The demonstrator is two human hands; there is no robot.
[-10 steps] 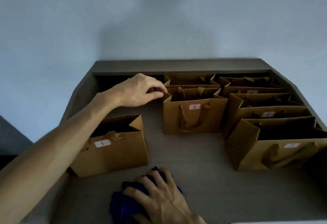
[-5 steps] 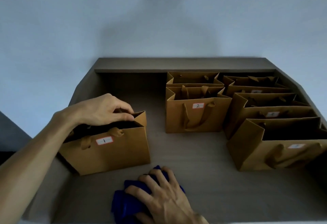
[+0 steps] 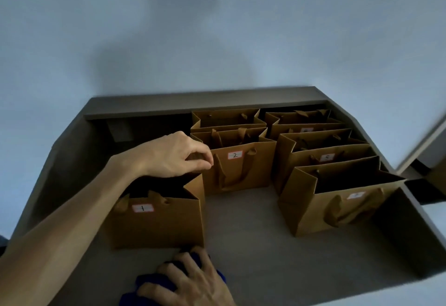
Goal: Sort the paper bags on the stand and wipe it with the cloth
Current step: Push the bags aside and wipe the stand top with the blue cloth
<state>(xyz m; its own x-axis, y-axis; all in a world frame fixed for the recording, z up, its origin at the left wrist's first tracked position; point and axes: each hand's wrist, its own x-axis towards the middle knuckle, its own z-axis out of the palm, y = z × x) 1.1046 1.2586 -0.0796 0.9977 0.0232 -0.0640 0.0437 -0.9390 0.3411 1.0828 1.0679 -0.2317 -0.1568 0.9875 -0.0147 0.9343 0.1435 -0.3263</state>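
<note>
The left hand (image 3: 173,154) reaches in from the lower left, its grip closed in a pinch: thumb and fingers curl down over the top rear corner of the paper bag labelled 1 (image 3: 156,223) and hold its rim. That bag stands upright on the grey tabletop (image 3: 253,245) of the stand, at the front left, its mouth open and its brown ribbon handles hanging at the front beside the white label. Its right rear corner sits just beside the bag labelled 2 (image 3: 241,168), which stands upright behind and to the right; whether the two touch cannot be told.

The right hand (image 3: 193,281) lies at the bottom edge of the view, fingers spread and pressed flat on a dark blue cloth (image 3: 154,281) bunched on the tabletop, just in front of the bag labelled 1. Its grip is apart, not curled round the cloth.

Behind the bag labelled 2 stands another open paper bag (image 3: 226,118). Along the right runs a front-to-back row of bags: a large one (image 3: 337,206) nearest, its label too blurred to read, then the bag labelled 5 (image 3: 323,158), then two more (image 3: 304,124) against the raised back ledge (image 3: 205,103) of the stand. A pale wall (image 3: 217,28) rises behind.
</note>
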